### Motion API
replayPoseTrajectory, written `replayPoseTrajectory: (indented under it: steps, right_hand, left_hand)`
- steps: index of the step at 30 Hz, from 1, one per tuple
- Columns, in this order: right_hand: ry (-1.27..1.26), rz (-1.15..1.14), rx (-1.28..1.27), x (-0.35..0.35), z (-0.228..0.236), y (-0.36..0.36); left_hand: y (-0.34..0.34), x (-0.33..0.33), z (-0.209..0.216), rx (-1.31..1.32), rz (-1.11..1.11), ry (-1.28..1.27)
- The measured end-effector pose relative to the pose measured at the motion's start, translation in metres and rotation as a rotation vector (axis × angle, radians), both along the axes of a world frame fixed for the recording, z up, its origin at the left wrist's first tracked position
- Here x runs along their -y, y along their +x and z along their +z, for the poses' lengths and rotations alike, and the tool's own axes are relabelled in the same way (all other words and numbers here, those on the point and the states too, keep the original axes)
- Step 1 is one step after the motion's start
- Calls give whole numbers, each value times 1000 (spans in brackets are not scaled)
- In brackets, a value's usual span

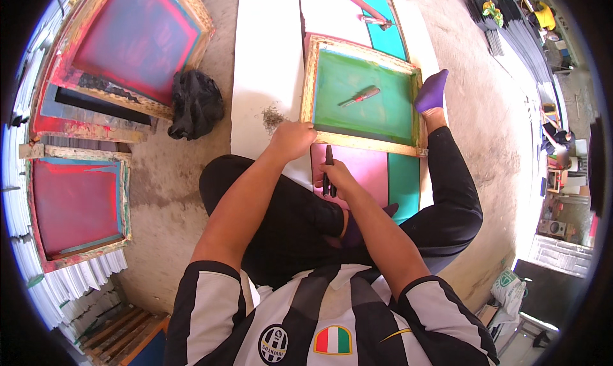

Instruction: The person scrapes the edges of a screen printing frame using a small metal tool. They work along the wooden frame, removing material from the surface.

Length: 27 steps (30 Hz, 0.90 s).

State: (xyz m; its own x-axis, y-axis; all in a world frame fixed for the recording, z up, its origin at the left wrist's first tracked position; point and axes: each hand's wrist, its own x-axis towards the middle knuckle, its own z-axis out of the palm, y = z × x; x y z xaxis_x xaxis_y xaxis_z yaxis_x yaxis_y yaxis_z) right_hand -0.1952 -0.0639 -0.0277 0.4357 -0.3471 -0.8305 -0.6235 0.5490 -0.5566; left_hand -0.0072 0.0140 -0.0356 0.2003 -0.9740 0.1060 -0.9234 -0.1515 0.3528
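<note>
I sit on the floor with a wooden-framed screen with green mesh (362, 97) in front of me. My left hand (292, 140) grips the frame's near left corner. My right hand (337, 178) holds a black tool with dark handles (329, 171) just below the frame's near edge, over a pink and teal sheet (373, 174). A screwdriver with a red handle (360, 97) lies on the green mesh. My foot in a purple sock (432, 91) rests against the frame's right side.
A long white board (265, 59) lies under the frame, with a small pile of dark debris (273, 118). A black bag (195, 103) sits on the concrete floor. Several wooden frames with red mesh (76, 203) lean at the left. Stacked white sheets (70, 283) lie at lower left.
</note>
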Motion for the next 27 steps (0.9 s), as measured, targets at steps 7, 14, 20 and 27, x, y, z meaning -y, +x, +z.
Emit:
replayPoseTrajectory:
  steps: [7, 14, 20, 27]
  right_hand:
    - [-27, 30, 81, 12, -7, -15]
    - [-9, 22, 111, 17, -23, -26]
    - [8, 5, 189, 10, -30, -29]
    - [111, -4, 153, 10, -8, -27]
  left_hand:
    - [-14, -1, -10, 346, -131, 17]
    - [-17, -5, -8, 521, -133, 6]
    - [-11, -2, -11, 648, -176, -13]
    - [-6, 0, -15, 452, -164, 72]
